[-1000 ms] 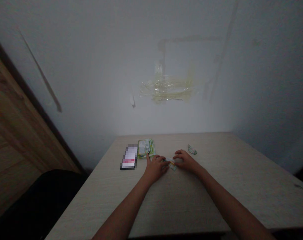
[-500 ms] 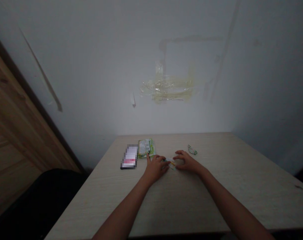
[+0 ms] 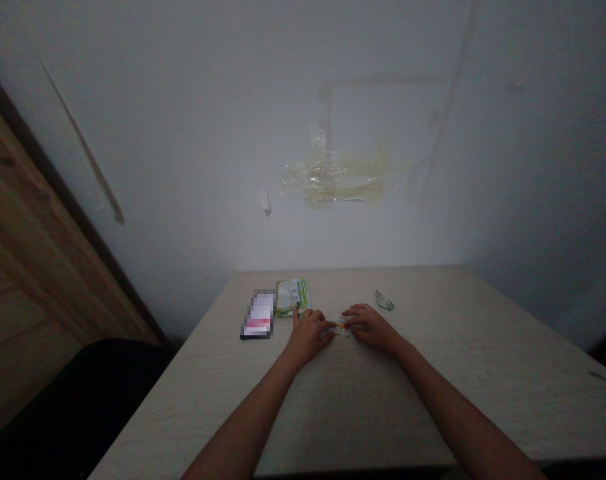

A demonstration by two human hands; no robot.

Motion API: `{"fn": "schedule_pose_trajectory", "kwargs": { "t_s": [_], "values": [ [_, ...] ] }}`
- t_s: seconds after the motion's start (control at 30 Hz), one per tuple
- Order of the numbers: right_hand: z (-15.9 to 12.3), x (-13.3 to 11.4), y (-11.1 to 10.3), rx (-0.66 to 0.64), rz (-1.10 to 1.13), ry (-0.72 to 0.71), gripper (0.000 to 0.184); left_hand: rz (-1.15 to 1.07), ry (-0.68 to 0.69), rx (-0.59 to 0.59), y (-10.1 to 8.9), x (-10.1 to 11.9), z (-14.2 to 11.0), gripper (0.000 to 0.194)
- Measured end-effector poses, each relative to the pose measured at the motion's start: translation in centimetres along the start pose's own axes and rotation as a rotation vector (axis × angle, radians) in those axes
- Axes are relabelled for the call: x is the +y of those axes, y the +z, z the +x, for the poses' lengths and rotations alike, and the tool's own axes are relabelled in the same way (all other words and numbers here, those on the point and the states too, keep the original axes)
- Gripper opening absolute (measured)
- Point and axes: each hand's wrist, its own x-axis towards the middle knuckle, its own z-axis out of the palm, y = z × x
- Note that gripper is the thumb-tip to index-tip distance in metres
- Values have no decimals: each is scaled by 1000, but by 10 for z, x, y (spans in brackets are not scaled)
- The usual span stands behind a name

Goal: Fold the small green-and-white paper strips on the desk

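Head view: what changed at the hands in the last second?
The left hand and right hand have closed in from both sides on the small wrapper piece, which now lies more level. The green packet, pixelated rectangular object and green scrap stayed put.

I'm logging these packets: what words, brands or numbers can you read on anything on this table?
No text can be read.
Green-and-white packet: print too small to read.
Pixelated dark-edged item: blurred out.
Small piece between the left hand and right hand: too small.
Green scrap: too small.
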Motion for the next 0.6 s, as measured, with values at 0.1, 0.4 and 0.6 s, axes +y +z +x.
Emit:
{"fn": "schedule_pose_trajectory", "kwargs": {
  "t_s": [0.1,0.4,0.6],
  "values": [
    [1,-4,4,-26,34,26,39,-26,-20,8,2,-2,1,24],
    [2,-12,6,-9,12,-51,55,-103,-48,-12,-1,-4,1,22],
    [3,-12,10,-14,-32,-67,53,-90,-39,-18,-1,-5,1,21]
  ]
}}
